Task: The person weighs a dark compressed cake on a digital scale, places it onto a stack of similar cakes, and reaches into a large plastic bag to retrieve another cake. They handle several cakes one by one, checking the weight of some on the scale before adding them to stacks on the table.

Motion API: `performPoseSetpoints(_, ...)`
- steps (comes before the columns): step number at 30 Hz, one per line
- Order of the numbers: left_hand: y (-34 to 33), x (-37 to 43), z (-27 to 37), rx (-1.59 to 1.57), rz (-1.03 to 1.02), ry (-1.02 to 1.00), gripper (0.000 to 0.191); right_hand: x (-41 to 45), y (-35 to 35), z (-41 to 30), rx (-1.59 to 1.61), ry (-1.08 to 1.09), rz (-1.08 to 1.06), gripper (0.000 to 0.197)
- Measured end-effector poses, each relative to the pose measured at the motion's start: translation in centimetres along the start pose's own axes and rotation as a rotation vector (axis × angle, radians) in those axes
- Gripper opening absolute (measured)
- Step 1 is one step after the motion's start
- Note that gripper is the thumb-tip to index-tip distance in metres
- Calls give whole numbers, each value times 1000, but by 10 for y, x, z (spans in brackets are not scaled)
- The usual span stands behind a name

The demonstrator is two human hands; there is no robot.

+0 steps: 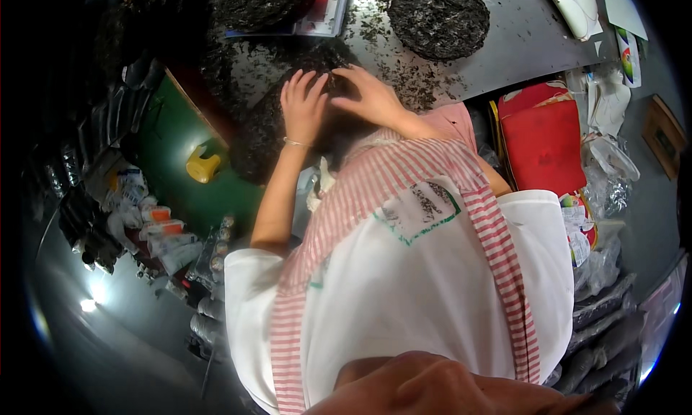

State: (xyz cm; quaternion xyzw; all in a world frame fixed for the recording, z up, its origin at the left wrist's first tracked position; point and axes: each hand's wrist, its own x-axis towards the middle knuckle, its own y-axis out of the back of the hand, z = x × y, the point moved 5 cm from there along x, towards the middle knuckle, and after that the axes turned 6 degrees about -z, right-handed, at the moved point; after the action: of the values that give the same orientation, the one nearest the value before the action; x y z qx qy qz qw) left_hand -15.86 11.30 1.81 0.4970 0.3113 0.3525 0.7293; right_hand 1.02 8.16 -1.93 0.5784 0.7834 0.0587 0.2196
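My left hand (305, 104) rests with its fingers spread on a dark mass of what looks like dried seaweed (257, 139) in front of my apron. Close beside it, my right hand (370, 96) curves over the same dark material, thumb and fingers apart. I see nothing gripped in either hand, though the shadow beneath them hides detail. Beyond my hands stands a digital scale (330, 15) with a lit red display, and a round dried seaweed cake (259, 4) sits on it. Another round cake (440, 20) lies on the metal table (519, 42) to the right.
Loose seaweed flakes (421, 82) litter the tabletop. White sheets with round outlines (576, 6) lie at the far right. A red cloth-like item (540, 139) and plastic bags (611, 182) are at my right. On my left are a green surface (173, 128), a yellow plastic object (203, 164) and packaged goods (167, 234).
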Motion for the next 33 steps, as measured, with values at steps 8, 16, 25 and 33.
performPoseSetpoints(8, 3, -2, -6, -80, 37, 20, 44, 8, 44, 36, 107, -15, 181, 44)
performPoseSetpoints(16, 2, 5, -2, -42, 31, -4, 44, 12, 6, 10, 39, -110, 189, 46)
performPoseSetpoints(25, 2, 4, -3, -11, 20, 4, 42, 8, 10, 0, -203, 28, 170, 51)
performPoseSetpoints(33, 9, -3, -17, -218, 45, 81, 45, 11, 54, 29, -151, -199, 239, 72)
